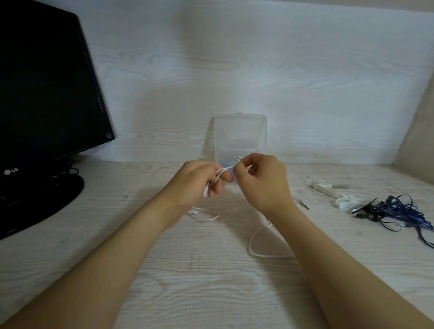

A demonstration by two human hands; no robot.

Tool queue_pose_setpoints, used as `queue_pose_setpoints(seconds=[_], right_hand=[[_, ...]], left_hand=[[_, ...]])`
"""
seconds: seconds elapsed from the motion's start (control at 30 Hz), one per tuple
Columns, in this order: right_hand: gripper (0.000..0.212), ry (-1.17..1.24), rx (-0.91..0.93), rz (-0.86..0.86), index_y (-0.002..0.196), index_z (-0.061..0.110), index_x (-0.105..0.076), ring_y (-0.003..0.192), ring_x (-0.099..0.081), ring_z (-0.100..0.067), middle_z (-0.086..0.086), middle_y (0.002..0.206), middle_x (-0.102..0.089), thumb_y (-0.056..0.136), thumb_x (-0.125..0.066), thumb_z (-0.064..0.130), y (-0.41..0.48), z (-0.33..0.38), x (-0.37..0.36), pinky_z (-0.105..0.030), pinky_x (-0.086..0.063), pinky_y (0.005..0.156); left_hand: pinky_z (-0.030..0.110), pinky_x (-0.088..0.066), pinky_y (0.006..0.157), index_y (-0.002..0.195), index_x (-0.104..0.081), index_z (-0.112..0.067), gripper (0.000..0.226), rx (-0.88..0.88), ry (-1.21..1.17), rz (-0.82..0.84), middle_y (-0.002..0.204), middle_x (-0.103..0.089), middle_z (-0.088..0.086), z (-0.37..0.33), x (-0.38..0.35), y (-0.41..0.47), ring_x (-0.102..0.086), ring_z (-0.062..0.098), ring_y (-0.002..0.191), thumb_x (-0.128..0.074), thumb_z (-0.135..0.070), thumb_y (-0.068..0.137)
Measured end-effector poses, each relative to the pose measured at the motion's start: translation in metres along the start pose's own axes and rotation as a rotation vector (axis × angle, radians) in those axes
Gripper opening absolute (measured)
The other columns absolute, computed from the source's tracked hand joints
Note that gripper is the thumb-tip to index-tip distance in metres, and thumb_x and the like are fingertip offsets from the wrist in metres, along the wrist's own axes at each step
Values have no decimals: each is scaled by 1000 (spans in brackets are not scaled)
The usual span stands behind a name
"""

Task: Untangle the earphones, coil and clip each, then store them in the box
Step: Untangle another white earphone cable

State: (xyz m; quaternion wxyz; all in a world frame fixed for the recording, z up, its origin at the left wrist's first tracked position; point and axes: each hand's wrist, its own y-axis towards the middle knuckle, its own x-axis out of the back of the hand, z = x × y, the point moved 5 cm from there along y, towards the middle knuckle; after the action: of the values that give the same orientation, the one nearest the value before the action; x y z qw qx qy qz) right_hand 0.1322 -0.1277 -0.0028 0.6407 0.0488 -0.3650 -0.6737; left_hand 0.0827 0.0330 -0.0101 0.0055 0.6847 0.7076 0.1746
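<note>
step: coiling white earphones | left hand, right hand both pinch cord | next: clips right of grip

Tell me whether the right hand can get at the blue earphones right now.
Likely yes once freed: the right hand pinches the white cord, but the blue earphones lie uncovered on its side of the desk.

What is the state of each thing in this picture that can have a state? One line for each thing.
white earphones: uncoiled, held up by both hands, part of the cable loose on the desk
left hand: pinches the white cable
right hand: pinches the white cable
blue earphones: tangled heap on the desk, untouched
box: open, lid upright
clips: lying on the desk, unused
monitor: screen dark
</note>
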Motion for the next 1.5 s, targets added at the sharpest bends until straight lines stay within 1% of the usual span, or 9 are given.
queue_pose_setpoints(seconds=[0.17, 0.33, 0.5, 0.7, 0.83, 0.9, 1.03, 1.23, 1.5], right_hand=[[30, -61, 80, 116, 72, 24, -72, 47, -49, -6, 10, 44, -51, 100, -63, 31, 0, -2, -13, -15, -35, 49], [30, -156, 218, 277, 75, 22, -72, 44, -47, -12, 2, 47, -54, 102, -59, 31, -10, 3, -25, -34, -44, 57], [34, -306, 329, 354, 66, 15, -62, 52, -53, -19, 2, 51, -56, 97, -58, 29, -16, 3, -36, -42, -50, 60], [24, -213, 349, 490, 76, 12, -76, 49, -47, -14, 2, 51, -57, 95, -65, 20, -20, 7, -38, -15, -32, 52], [28, -83, 223, 452, 68, 3, -70, 51, -39, -7, -13, 57, -58, 91, -65, 19, -16, 8, -33, -27, -36, 55], [25, 56, 115, 421, 72, 1, -71, 57, -49, -10, -16, 64, -66, 90, -64, 16, -13, 8, -28, -31, -42, 59], [20, 145, 34, 369, 73, 6, -75, 62, -61, -11, -11, 68, -72, 88, -66, 16, -11, 10, -21, -29, -49, 64], [14, 93, 52, 231, 67, 19, -78, 51, -46, -6, 1, 53, -59, 79, -72, 19, -5, 10, -9, -27, -39, 56], [7, 137, 92, 97, 90, 26, -81, 62, -61, -6, 10, 68, -71, 94, -75, 28, 5, -1, -2, -23, -48, 65]], left_hand=[[25, -43, 69, 110, -75, 0, 36, -40, -154, -3, 77, -59, 3, 2, 1, 2, -48, 13, 65, -46, -20, 113], [26, -49, 86, 123, -73, -14, 23, -62, -49, -62, 104, -80, -4, 4, 7, 1, -67, 8, 83, -55, -10, 109], [13, -53, 79, 127, -69, -9, 27, -66, -57, -144, 112, -81, -3, 5, 10, 1, -74, 11, 89, -57, 0, 105], [28, -61, 93, 127, -70, -8, 35, -68, -20, -202, 112, -81, -1, 11, 16, 4, -78, 18, 100, -63, 8, 97], [22, -61, 85, 120, -73, -8, 44, -103, 107, -167, 109, -80, 5, 14, 12, 5, -78, 14, 99, -57, 21, 90], [20, -59, 81, 115, -75, -10, 46, -136, 180, -159, 107, -80, 6, 13, 12, 6, -77, 14, 99, -57, 22, 87], [22, -57, 90, 110, -76, -15, 53, -204, 294, -134, 101, -80, 3, 8, 8, 5, -76, 12, 99, -49, 22, 83], [29, -55, 82, 90, -73, -26, 43, -183, 524, -84, 81, -74, -11, 12, 3, 0, -70, 3, 85, -50, 10, 85], [15, -44, 64, 102, -73, -5, 39, 14, -20, -8, 78, -70, 1, 10, -2, 1, -60, 10, 72, -44, 17, 89]])
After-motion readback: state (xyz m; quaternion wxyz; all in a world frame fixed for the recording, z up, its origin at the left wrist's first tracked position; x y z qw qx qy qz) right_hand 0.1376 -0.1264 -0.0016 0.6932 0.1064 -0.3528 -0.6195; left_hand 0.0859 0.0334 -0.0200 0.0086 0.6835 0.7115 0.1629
